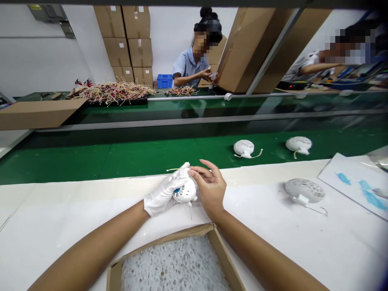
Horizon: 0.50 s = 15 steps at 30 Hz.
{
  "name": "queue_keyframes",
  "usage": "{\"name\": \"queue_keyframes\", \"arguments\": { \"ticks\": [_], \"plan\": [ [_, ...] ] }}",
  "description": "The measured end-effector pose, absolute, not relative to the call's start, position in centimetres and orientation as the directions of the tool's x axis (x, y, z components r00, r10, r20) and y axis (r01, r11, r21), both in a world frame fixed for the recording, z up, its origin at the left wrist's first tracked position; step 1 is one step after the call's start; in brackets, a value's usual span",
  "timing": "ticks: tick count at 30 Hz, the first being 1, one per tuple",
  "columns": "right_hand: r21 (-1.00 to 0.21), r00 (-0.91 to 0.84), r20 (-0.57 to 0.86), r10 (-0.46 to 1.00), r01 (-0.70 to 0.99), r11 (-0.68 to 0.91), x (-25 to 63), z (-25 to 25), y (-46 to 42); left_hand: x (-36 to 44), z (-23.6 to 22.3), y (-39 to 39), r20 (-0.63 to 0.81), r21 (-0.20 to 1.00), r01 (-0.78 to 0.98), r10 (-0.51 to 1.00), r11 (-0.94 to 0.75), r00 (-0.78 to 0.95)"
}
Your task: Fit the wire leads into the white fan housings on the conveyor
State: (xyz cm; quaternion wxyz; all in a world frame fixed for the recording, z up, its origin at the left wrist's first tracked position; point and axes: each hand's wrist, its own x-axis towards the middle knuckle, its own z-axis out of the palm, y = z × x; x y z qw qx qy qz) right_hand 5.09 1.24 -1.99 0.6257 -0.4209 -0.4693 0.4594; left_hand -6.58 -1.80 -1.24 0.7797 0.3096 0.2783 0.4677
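My left hand (163, 192), in a white glove, grips a round white perforated plastic device (187, 192) with a blue spot on its side. The fingertips of my bare right hand (210, 188) curl over the top of that device. A thin wire lead (172, 169) sticks out to the left from it. Below my forearms, a cardboard tray (221, 254) lined with white foam lies on the white work surface (248, 194). Another such device (304, 191) lies on the surface to my right, with its wire trailing.
Several more white devices, such as one (244, 148), lie on the green conveyor belt (145, 157). A sheet with blue marks (357, 186) lies at right. Beyond a glass panel, a co-worker (189, 66) handles something near stacked cartons (130, 44) and a bundle of wires (112, 92).
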Motion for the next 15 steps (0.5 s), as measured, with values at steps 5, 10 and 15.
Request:
{"name": "queue_keyframes", "arguments": {
  "ticks": [5,10,15],
  "plan": [
    [-0.963,0.123,0.207,0.970,-0.150,0.225,5.21,-2.12,1.28,-6.61,-1.08,-1.76,-0.104,0.761,-0.532,0.879,0.371,0.465],
    [-0.962,0.124,0.230,0.965,-0.124,0.245,5.42,-2.11,1.19,-6.40,-0.81,-1.75,-0.116,0.862,-0.426,0.923,0.277,0.366],
    [-0.963,0.078,0.159,0.984,-0.206,0.172,5.69,-2.11,1.40,-6.29,-1.69,-1.24,-0.016,0.961,-0.268,0.979,0.071,0.204]
  ]
}}
